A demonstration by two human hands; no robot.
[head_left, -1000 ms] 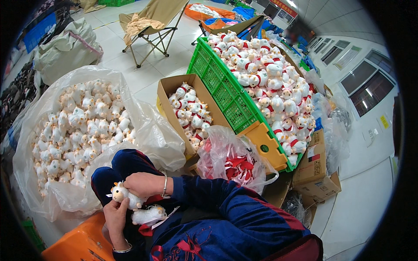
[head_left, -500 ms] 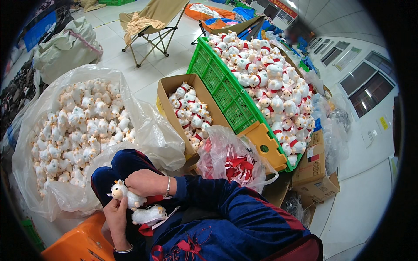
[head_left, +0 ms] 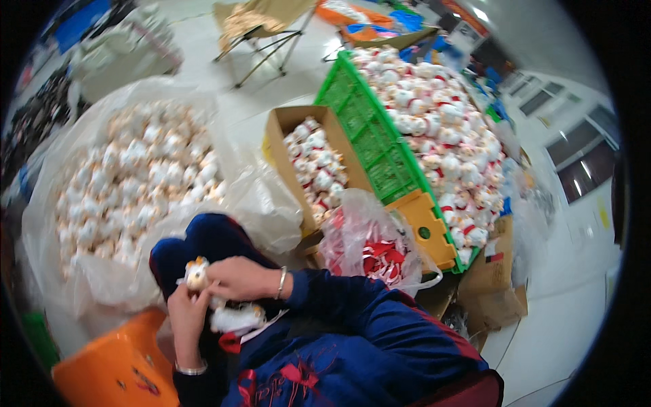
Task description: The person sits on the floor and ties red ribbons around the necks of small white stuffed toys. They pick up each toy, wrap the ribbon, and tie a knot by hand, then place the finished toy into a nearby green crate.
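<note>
Over my lap, a small white plush toy (head_left: 197, 271) with a yellow tuft on its head is pinched between both hands. My left hand (head_left: 187, 315) grips it from below with closed fingers. My right hand (head_left: 245, 277) closes on its side, the fingertips of both hands nearly meeting under the head. The toy's body is mostly hidden by the fingers; a bit of pale ribbon shows at its side. A second plush toy (head_left: 237, 319) lies on my lap just below, with a red piece of cloth (head_left: 230, 342) and a pale ribbon (head_left: 264, 327) beside it.
A clear plastic sack (head_left: 47, 197) of white plush toys stands at left. Ahead are a cardboard box (head_left: 281, 122) and a green crate (head_left: 366, 136) with red-scarfed toys. A plastic bag (head_left: 339, 234) holds red pieces. An orange stool (head_left: 125, 356) and a folding chair (head_left: 271, 20) stand nearby.
The view has shifted and blurred, so the surroundings sit further right. My right hand has come down to the toy's neck, close to my left fingertips, and the toy's head has turned.
</note>
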